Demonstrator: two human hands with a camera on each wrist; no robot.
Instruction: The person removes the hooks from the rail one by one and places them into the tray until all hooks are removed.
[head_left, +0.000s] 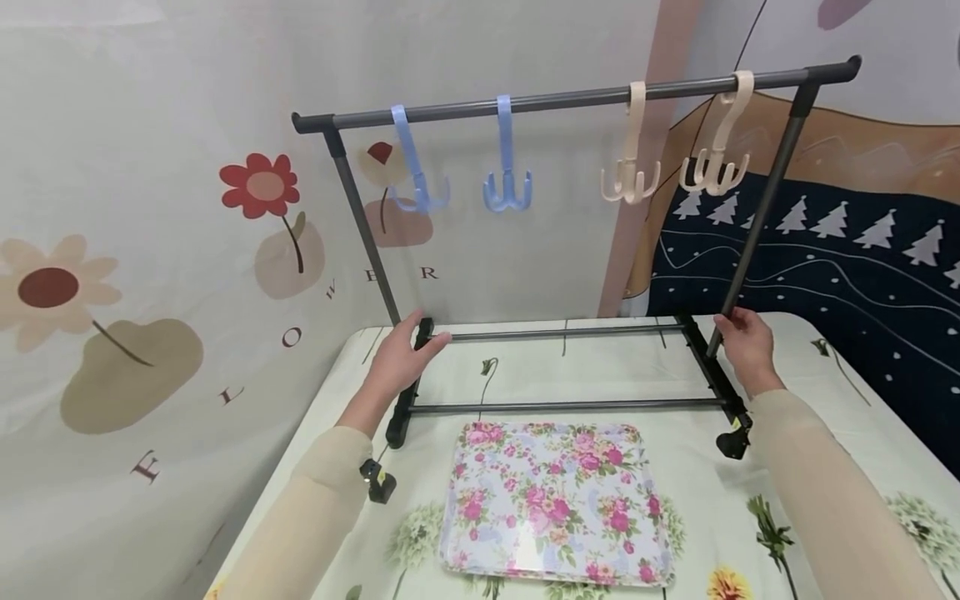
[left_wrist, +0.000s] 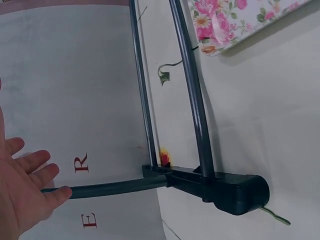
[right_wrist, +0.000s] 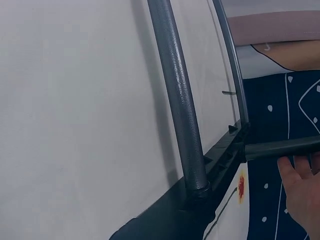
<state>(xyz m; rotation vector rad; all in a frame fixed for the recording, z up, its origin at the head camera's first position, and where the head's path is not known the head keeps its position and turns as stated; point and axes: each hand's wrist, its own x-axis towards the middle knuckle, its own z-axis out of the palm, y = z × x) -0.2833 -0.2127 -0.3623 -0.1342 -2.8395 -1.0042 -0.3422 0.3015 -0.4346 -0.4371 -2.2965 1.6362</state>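
Observation:
A dark metal clothes rack (head_left: 487, 106) stands on the table, two uprights rising from black feet (left_wrist: 235, 192). My left hand (head_left: 400, 354) is at the foot of the left upright (left_wrist: 115, 187), thumb and fingers spread apart, the pole passing behind it. My right hand (head_left: 746, 346) is beside the lower right upright (right_wrist: 280, 148), its fingertips right at the pole and its fingers loosely bent. From the top bar hang two blue claw hooks (head_left: 507, 158) on the left and two beige claw hooks (head_left: 632, 154) on the right.
In front of the rack lies a flat pink-flowered tray (head_left: 555, 500). The table cover (head_left: 750, 517) is white with printed flowers. A printed curtain (head_left: 187, 250) rises at the back and left, and a dark blue tree-patterned cloth (head_left: 810, 275) hangs at the right.

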